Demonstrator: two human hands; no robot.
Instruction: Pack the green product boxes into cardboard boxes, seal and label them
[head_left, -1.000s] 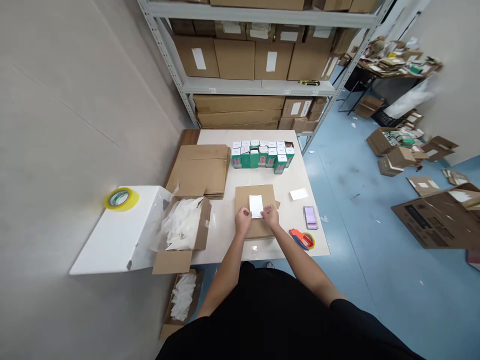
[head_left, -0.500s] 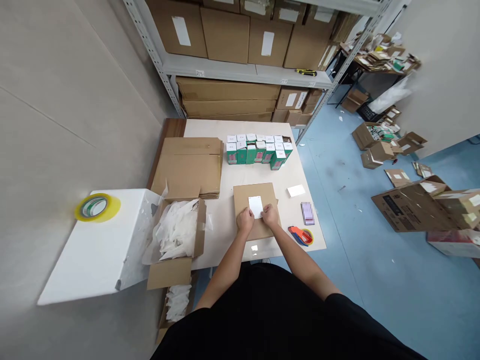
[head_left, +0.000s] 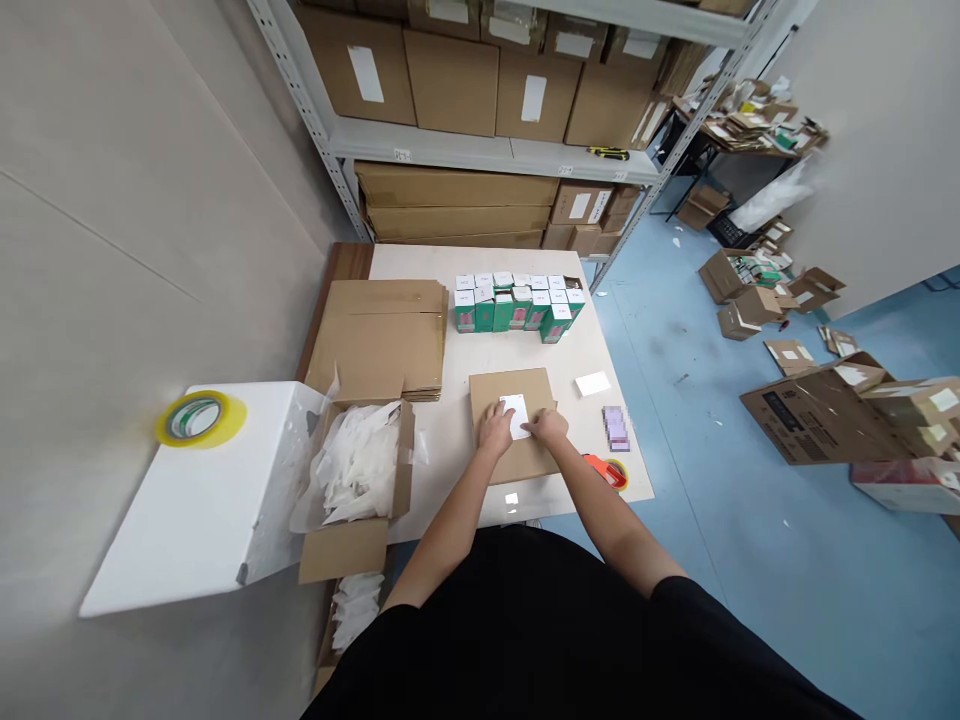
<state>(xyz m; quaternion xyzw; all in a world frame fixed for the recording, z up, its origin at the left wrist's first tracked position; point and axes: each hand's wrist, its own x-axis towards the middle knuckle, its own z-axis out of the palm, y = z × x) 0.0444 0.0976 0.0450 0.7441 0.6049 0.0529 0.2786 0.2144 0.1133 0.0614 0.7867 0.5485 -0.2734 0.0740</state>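
A flat brown cardboard box (head_left: pixel 511 462) lies on the table before me, with a white label (head_left: pixel 516 415) on its upper face. My left hand (head_left: pixel 495 430) rests on the box at the label's left edge, open, with its fingers stretched forward. On the other side, my right hand (head_left: pixel 549 427) touches the label's lower right edge with one digit out, its other fingers loosely extended over the box. Neither hand grips the box. A red tape dispenser (head_left: pixel 604 470) with yellow tape is partly hidden behind my right forearm.
Green-and-white small boxes (head_left: pixel 517 305) stand in rows at the back. Flattened cartons (head_left: pixel 382 335) are stacked left, above an open carton (head_left: pixel 403 460) of white packets. A white card stack (head_left: pixel 592 384) and purple packs (head_left: pixel 616 428) lie right. A shelf (head_left: pixel 465 148) rises behind.
Both hands pinched the label's lower edges before. Now the left fingers have opened out flat beside the label, and the right hand has shifted slightly right. The view has tilted a little.
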